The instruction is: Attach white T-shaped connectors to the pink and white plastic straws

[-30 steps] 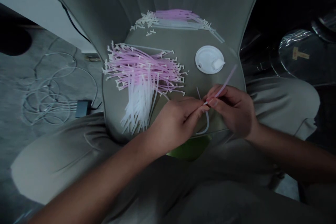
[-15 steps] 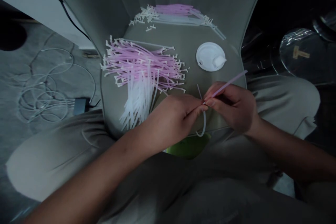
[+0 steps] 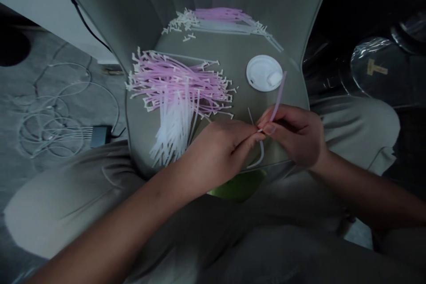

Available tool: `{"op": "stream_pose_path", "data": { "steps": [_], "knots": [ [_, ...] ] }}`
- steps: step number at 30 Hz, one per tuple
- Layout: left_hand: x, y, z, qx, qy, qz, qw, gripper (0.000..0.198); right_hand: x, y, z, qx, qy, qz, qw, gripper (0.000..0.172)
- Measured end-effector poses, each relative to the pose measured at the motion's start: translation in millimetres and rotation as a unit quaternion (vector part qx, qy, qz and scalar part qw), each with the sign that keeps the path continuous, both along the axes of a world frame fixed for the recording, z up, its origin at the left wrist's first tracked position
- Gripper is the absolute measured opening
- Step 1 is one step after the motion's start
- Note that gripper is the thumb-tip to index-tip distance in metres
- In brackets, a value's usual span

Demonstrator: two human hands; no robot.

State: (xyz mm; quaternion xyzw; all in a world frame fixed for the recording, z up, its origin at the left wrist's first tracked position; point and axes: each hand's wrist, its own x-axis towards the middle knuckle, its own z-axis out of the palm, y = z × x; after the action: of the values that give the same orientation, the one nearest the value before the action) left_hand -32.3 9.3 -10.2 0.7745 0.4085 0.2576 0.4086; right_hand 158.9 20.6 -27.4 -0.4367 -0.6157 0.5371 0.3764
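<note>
**Close pinch work, seen from above**

Grip: the right hand (image 3: 294, 135) is closed, pinching a thin pink tube (image 3: 278, 97) whose free length rises past the knuckles. The left hand (image 3: 213, 151) is also closed, on a thin translucent tube (image 3: 261, 155) that bows below the fingers and pokes up beyond them. The two hands meet at the fingertips, which hide the tube ends, so any join cannot be told.

Handling note: this looks best done with each pinch short and close to the tube end, the two ends lined up straight before any pressure.

Adjacent: a white plastic cup lid (image 3: 264, 73) lies just beyond the right hand. Left of it, a heap of pink tubes (image 3: 179, 86) with small white end fittings overlies a bundle of white tubes (image 3: 173, 135). A smaller pink-and-white row (image 3: 221, 15) lies farther back, all on an upholstered chair seat (image 3: 233, 51).

Outer: grey trousers (image 3: 359, 133), a green object (image 3: 238, 186) below the wrists, and white cables (image 3: 49, 120) on the floor (image 3: 33, 177).
</note>
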Motion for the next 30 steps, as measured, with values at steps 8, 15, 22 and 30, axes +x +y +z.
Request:
{"op": "stream_pose_path", "data": {
  "steps": [8, 15, 22, 30],
  "knots": [
    [-3, 0, 2.2, -0.014, -0.022, -0.032, 0.999, 0.035, 10, 4, 5.8, 0.013, -0.005, 0.063, 0.998, 0.004],
    [-3, 1, 0.6, -0.039, -0.005, -0.047, 0.998, 0.035, 10, 6, 9.9, 0.073, -0.086, 0.09, 0.99, 0.008],
    [-5, 2, -0.7, -0.049, -0.002, -0.058, 0.997, 0.033, 8, 8, 8.4, 0.096, -0.106, 0.095, 0.985, 0.011],
    [-6, 3, -0.3, -0.063, 0.005, -0.056, 0.996, 0.036, 8, 12, 7.6, 0.095, -0.102, 0.114, 0.984, 0.013]
  ]
}}
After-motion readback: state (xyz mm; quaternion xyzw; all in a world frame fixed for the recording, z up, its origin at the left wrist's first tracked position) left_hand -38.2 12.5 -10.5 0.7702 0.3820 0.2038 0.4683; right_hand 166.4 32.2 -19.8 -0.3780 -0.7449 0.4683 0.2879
